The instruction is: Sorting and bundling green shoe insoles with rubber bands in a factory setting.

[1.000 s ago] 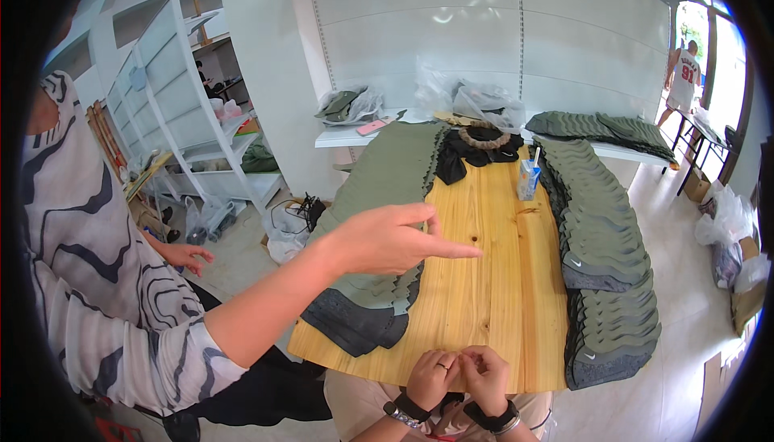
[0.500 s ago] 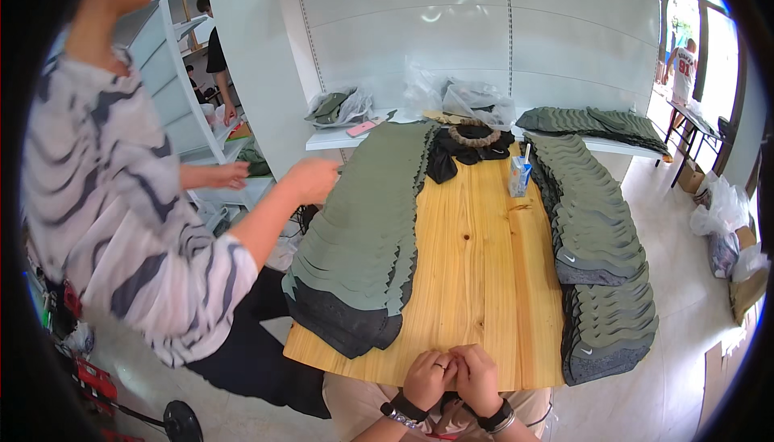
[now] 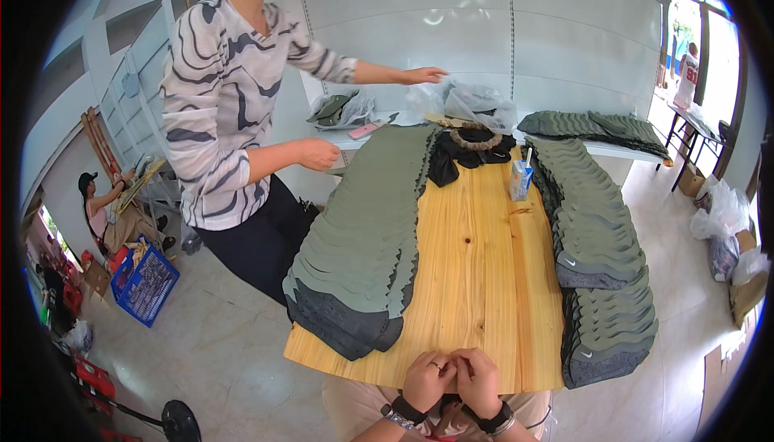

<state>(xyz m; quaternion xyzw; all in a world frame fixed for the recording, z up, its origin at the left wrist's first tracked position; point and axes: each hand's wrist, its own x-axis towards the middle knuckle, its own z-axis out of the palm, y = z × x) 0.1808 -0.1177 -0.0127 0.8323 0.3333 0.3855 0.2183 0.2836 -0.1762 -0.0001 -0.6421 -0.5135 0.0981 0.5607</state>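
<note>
My left hand [image 3: 426,379] and my right hand [image 3: 477,377] rest together at the near edge of a wooden table [image 3: 476,281], fingers curled against each other and holding nothing. Each wrist wears a band. A long overlapping row of green-grey cut pieces [image 3: 367,240] runs down the table's left side. A second such row [image 3: 597,256] lies along the right side.
A person in a striped top [image 3: 226,111] stands at the table's left and reaches toward clear plastic bags [image 3: 476,103] at the far end. A small carton [image 3: 521,180] and dark fabric [image 3: 451,156] lie there. A blue crate [image 3: 145,285] sits on the floor left.
The standing person has straightened up and moved the reaching arm from over the table's left row to the plastic bags at the far end. My hands stay clasped.
</note>
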